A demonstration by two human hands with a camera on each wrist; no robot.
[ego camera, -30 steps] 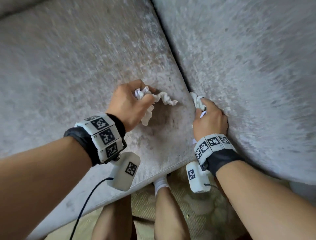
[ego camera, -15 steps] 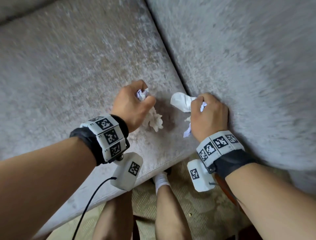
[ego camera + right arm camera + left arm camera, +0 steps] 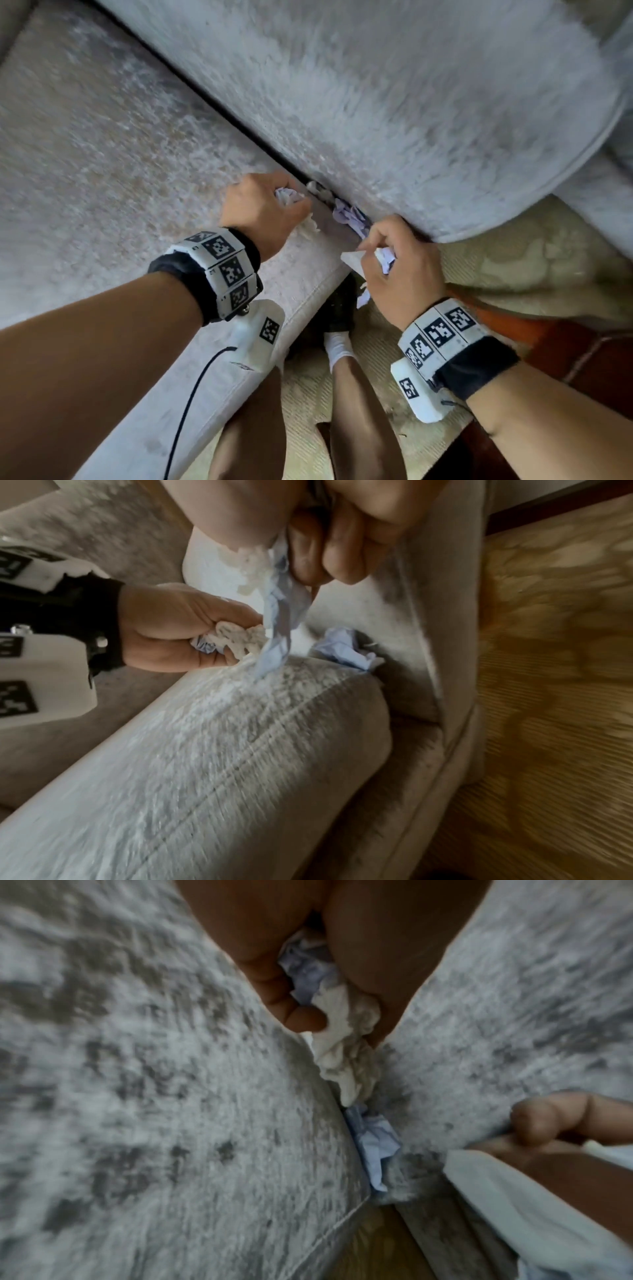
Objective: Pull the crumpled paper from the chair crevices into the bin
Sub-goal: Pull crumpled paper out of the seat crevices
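We see our left hand (image 3: 263, 209) curled tight round a white crumpled paper wad (image 3: 287, 198), our right hand (image 3: 399, 270) clenched on a second white crumpled paper wad (image 3: 385, 257). 1 pale blue crumpled paper scrap (image 3: 349, 214) sits wedged in the dark crevice (image 3: 219, 102) of the grey plush chair (image 3: 411, 102), between both fists: at 3 o'clock of the left, 11 o'clock of the right.

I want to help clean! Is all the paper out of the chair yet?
Not yet. The left hand and the right hand each grip paper already pulled out. One crumpled piece is still stuck in the crevice. No bin is in sight, so nothing looks binned.
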